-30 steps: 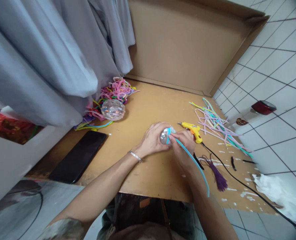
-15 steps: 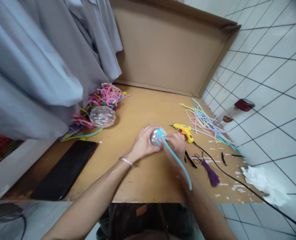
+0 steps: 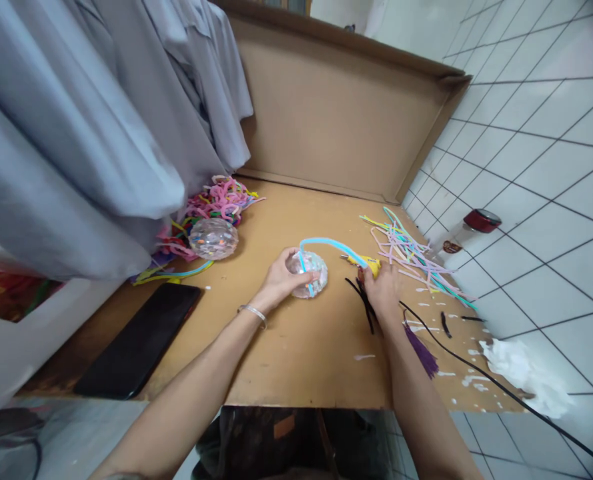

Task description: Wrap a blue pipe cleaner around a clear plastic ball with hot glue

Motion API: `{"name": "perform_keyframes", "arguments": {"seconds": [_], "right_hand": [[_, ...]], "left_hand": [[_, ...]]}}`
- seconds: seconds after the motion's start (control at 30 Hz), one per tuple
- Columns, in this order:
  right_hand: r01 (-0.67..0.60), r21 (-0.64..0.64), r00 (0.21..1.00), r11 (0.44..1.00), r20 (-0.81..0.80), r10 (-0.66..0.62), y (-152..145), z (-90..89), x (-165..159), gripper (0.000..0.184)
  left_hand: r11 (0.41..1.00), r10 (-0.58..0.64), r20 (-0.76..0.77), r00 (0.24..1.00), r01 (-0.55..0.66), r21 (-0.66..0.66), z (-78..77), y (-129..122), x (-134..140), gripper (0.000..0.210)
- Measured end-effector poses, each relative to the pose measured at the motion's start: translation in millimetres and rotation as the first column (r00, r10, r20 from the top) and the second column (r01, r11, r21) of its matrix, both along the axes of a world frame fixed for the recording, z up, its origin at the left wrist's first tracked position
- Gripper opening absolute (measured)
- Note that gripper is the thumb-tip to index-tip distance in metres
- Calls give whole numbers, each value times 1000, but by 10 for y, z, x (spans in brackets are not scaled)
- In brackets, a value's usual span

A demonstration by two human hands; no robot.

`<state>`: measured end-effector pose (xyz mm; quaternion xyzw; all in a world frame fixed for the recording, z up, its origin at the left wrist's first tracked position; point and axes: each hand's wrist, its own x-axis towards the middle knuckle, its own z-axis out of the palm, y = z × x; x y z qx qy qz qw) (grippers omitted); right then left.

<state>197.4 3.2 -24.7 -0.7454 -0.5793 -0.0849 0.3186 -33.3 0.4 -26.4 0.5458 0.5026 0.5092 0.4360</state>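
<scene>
In the middle of the table, my left hand (image 3: 280,279) grips a clear faceted ball (image 3: 319,277), its thumb across the front. A light blue pipe cleaner (image 3: 330,241) lies over the ball under that thumb and arches off to the right. Its far end reaches my right fingers, and I cannot tell whether they pinch it. My right hand (image 3: 383,288) is closed round the handle of a yellow glue gun (image 3: 371,265), whose nozzle points left. The gun's trigger is hidden by the fingers.
A second faceted ball (image 3: 213,239) sits by a tangle of coloured pipe cleaners (image 3: 226,199). A black phone (image 3: 139,343) lies at left. On the right are loose pipe cleaners (image 3: 411,250), a purple tassel (image 3: 423,353), the gun's black cord (image 3: 476,363) and crumpled white tissue (image 3: 523,373).
My right hand has left the ball, moved right and taken hold of the glue gun. The pipe cleaner now arches upward instead of hanging over my right forearm. The ball has turned in my left hand.
</scene>
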Motion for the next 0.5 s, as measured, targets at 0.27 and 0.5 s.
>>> {"name": "perform_keyframes", "arguments": {"seconds": [0.27, 0.5], "right_hand": [[173, -397, 985, 901, 64, -161, 233, 95, 45, 51], [200, -409, 975, 890, -6, -222, 265, 50, 71, 45]], "left_hand": [[999, -7, 84, 996, 9, -31, 43, -9, 4, 60], [998, -13, 36, 999, 15, -67, 53, -4, 1, 69]]}}
